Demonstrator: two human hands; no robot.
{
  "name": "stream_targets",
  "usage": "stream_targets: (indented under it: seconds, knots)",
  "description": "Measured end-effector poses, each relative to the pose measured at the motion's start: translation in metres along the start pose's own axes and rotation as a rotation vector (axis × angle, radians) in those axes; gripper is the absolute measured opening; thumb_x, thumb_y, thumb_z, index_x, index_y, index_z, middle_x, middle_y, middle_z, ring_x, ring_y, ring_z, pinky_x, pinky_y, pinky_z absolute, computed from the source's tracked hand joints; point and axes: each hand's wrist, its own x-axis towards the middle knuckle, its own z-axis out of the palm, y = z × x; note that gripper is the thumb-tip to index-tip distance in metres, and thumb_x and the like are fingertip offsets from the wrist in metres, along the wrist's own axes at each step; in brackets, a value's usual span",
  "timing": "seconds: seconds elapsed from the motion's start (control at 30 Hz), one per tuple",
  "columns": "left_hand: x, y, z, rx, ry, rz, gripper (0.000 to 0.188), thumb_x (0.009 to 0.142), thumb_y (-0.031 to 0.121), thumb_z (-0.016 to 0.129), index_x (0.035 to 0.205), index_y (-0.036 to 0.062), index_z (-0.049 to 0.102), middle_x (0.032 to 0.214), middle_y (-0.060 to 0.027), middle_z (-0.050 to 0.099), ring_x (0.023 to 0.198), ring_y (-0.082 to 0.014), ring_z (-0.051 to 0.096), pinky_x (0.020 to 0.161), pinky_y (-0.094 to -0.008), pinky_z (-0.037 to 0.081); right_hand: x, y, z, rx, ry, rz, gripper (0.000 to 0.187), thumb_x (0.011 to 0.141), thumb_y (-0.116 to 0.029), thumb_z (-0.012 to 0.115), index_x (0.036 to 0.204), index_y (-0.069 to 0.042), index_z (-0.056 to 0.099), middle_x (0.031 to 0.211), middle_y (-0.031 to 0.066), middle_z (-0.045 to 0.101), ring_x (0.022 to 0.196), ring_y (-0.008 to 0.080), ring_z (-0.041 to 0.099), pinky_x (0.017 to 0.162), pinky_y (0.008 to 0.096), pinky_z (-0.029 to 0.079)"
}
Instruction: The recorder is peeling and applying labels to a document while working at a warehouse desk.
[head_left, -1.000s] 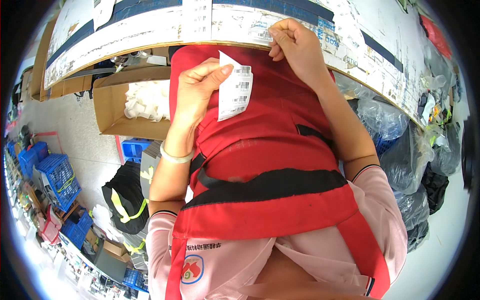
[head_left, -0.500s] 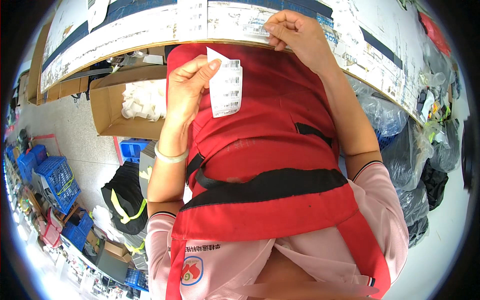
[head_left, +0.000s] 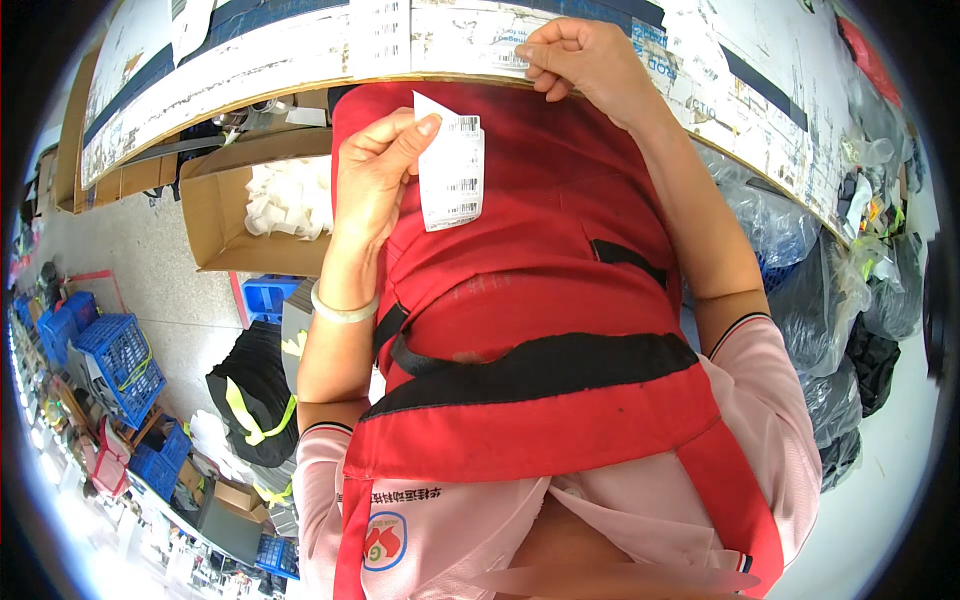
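My left hand (head_left: 377, 168) pinches a white paper slip (head_left: 450, 178) with printed barcodes, held upright in front of my red apron (head_left: 520, 300). A pale bangle sits on that wrist. My right hand (head_left: 580, 58) reaches up to the table edge (head_left: 300, 60), its fingertips closed on the corner of a small white label (head_left: 512, 56) stuck among the worn labels there. The rest of that label is partly hidden by my fingers.
An open cardboard box (head_left: 215, 215) with white material (head_left: 288, 198) stands under the table at left. Blue plastic crates (head_left: 115, 355) and a black bag with yellow stripes (head_left: 255, 400) lie on the floor. Clear and dark plastic bags (head_left: 840, 300) are piled at right.
My left hand has lifted the barcode slip higher and nearer the table edge. My right hand stays at the label on the edge.
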Motion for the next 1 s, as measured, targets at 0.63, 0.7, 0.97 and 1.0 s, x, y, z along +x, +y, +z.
stream_targets:
  seconds: [0.63, 0.7, 0.97, 1.0]
  knots:
    - [0.0, -0.003, -0.001, -0.021, 0.01, -0.028, 0.01, 0.088, 0.012, 0.068, 0.09, 0.0029, 0.071, 0.072, 0.0055, 0.061, 0.058, 0.0001, 0.042, 0.05, -0.0154, 0.031, 0.01, -0.004, -0.004, 0.083, -0.057, 0.118, 0.016, 0.088, -0.011, 0.064, 0.084, 0.005, 0.063, 0.07, 0.0101, 0.064, 0.057, 0.0137, 0.061, 0.049, 0.0242, 0.05]
    - [0.0, -0.003, 0.0, -0.042, 0.01, -0.039, 0.009, 0.088, 0.011, 0.067, 0.089, 0.0028, 0.07, 0.072, 0.0054, 0.061, 0.058, 0.0, 0.042, 0.05, -0.0155, 0.032, 0.009, -0.005, -0.004, 0.087, -0.05, 0.134, 0.017, 0.087, -0.012, 0.065, 0.084, 0.005, 0.063, 0.071, 0.0107, 0.065, 0.057, 0.0138, 0.061, 0.049, 0.0241, 0.05]
    - [0.0, -0.003, -0.002, -0.035, -0.011, -0.043, 0.01, 0.089, 0.011, 0.066, 0.089, 0.0023, 0.07, 0.073, 0.0048, 0.061, 0.059, -0.0002, 0.045, 0.052, -0.0149, 0.035, 0.007, -0.008, -0.002, 0.071, -0.044, 0.113, 0.017, 0.087, -0.011, 0.064, 0.084, 0.005, 0.063, 0.07, 0.0101, 0.065, 0.057, 0.0136, 0.061, 0.049, 0.0239, 0.05]
    - [-0.001, -0.003, -0.001, -0.042, -0.009, -0.048, 0.01, 0.089, 0.011, 0.066, 0.089, 0.0021, 0.07, 0.073, 0.0045, 0.061, 0.059, -0.0003, 0.046, 0.052, -0.0149, 0.035, 0.006, -0.009, -0.001, 0.056, -0.036, 0.113, 0.017, 0.087, -0.011, 0.064, 0.084, 0.005, 0.063, 0.07, 0.0099, 0.065, 0.057, 0.0136, 0.061, 0.049, 0.0239, 0.05]
